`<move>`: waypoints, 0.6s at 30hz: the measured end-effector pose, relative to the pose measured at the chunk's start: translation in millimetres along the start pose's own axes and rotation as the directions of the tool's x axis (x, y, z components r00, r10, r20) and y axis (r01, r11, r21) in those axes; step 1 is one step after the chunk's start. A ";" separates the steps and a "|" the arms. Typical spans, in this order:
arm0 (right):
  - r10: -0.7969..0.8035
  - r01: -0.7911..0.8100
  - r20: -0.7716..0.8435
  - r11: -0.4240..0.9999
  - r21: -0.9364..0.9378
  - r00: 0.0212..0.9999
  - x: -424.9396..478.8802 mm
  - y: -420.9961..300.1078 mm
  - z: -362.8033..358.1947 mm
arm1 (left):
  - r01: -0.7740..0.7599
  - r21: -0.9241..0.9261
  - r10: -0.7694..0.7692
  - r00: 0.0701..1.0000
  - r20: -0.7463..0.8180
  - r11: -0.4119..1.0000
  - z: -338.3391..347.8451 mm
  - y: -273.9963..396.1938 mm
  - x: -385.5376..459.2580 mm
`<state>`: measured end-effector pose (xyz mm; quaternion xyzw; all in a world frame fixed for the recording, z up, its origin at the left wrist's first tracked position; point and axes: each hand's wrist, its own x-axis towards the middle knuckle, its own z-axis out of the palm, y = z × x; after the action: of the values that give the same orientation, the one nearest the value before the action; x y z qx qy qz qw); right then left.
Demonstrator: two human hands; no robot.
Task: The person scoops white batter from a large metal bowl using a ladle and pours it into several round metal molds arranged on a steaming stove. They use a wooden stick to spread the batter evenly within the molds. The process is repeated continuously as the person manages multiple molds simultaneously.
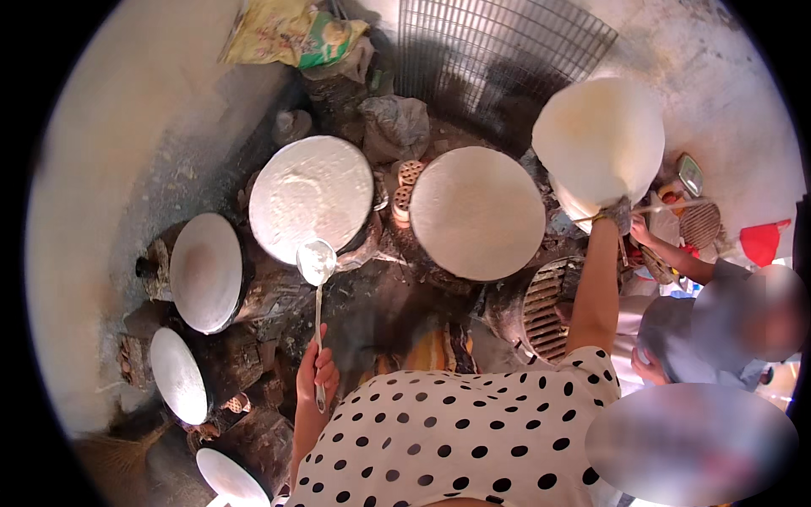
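Note:
My left hand [319, 371] grips the handle of a metal ladle [316, 262]. White batter coats the ladle's bowl, which overlaps the near rim of a round griddle [309, 196]. A wet, uneven layer of pale batter covers that griddle. My right arm reaches out to a stack of large, thin round flatbreads [599, 136] at the right. At its near edge, a dark grey cloth [616, 214] covers most of my right hand [607, 212], hiding the fingers. Between the two, another round griddle [478, 213] carries a smoother, pale layer.
More round griddles [206, 272] [179, 376] curve down the left side. Perforated briquettes [405, 190] stand between the coated griddles. A slatted round grate [548, 310] lies near my right arm. Another person [728, 323] is close at the right, one hand [640, 229] beside the flatbreads. A wire rack [494, 51] leans behind.

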<state>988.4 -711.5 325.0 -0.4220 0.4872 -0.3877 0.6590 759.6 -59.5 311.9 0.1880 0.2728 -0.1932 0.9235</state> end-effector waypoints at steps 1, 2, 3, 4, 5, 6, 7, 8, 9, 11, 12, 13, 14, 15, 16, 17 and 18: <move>0.024 -0.024 -0.025 1.000 -0.009 0.999 23.9 11.1 -20.0 | 0.016 0.010 -0.016 1.000 0.009 1.000 12.4 -8.2 6.9; 0.044 -0.045 -0.043 0.999 -0.025 0.998 45.1 26.1 -37.3 | 0.010 0.033 -0.010 1.000 -0.014 0.999 28.4 -17.3 12.9; 0.066 -0.068 -0.046 0.997 -0.041 0.997 66.3 38.7 -42.9 | 0.004 0.024 -0.004 1.000 -0.024 1.000 40.0 -31.9 17.9; 0.083 -0.086 -0.043 0.994 -0.072 0.996 84.4 53.2 -51.8 | 0.000 0.015 0.001 0.999 -0.035 1.000 49.4 -46.9 21.9; 0.106 -0.110 -0.041 0.989 -0.104 0.994 100.0 69.3 -60.3 | -0.006 0.004 0.006 0.999 -0.046 1.000 59.2 -59.9 25.9; 0.125 -0.130 -0.042 0.982 -0.140 0.991 114.0 85.0 -71.2 | -0.006 0.106 0.015 0.996 -0.085 0.994 71.5 -71.9 28.8; 0.137 -0.140 -0.033 0.973 -0.182 0.990 117.5 99.3 -85.2 | 0.002 0.110 0.007 0.997 -0.082 0.994 78.9 -78.1 30.6; 0.151 -0.153 -0.026 0.964 -0.217 0.988 123.3 113.1 -98.2 | 0.009 0.113 0.000 0.997 -0.080 0.994 84.6 -82.4 31.2; 0.157 -0.155 -0.014 0.955 -0.253 0.988 127.0 119.3 -109.4 | 0.012 0.110 -0.004 0.998 -0.070 0.994 89.7 -87.9 32.9; 0.176 -0.151 0.041 0.925 -0.348 0.984 128.9 134.9 -123.4 | 0.001 0.039 0.000 1.000 -0.021 0.999 90.7 -103.0 34.4; 0.182 -0.136 0.077 0.905 -0.403 0.980 127.7 141.8 -131.5 | -0.008 0.002 0.008 1.000 -0.006 1.000 89.0 -107.7 31.9; 0.186 -0.108 0.125 0.879 -0.465 0.974 121.7 147.0 -140.4 | -0.008 -0.073 0.006 1.000 -0.016 0.997 91.3 -111.0 26.8; 0.190 -0.063 0.187 0.845 -0.531 0.964 113.3 152.9 -144.9 | -0.010 -0.148 0.007 1.000 -0.025 0.989 97.2 -112.4 26.9; 0.187 -0.010 0.242 0.810 -0.586 0.952 102.9 153.6 -156.6 | 0.008 -0.227 -0.013 1.000 -0.022 0.974 97.7 -115.5 30.0; 0.205 0.038 0.301 0.767 -0.640 0.931 90.3 160.9 -166.4 | 0.072 -0.430 -0.043 0.996 0.078 0.900 89.6 -113.2 25.3; 0.230 0.096 0.372 0.727 -0.680 0.899 74.4 166.8 -170.8 | 0.048 -0.463 0.008 0.993 0.119 0.885 94.3 -120.3 13.0; 0.268 0.146 0.432 0.683 -0.715 0.861 55.5 174.5 -173.7 | 0.021 -0.495 0.064 0.986 0.155 0.868 99.7 -127.2 -3.7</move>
<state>849.9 -733.7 115.1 -0.7166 0.4247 -0.0148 0.5531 741.3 -212.4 361.0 -0.0687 0.2329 -0.1215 0.9624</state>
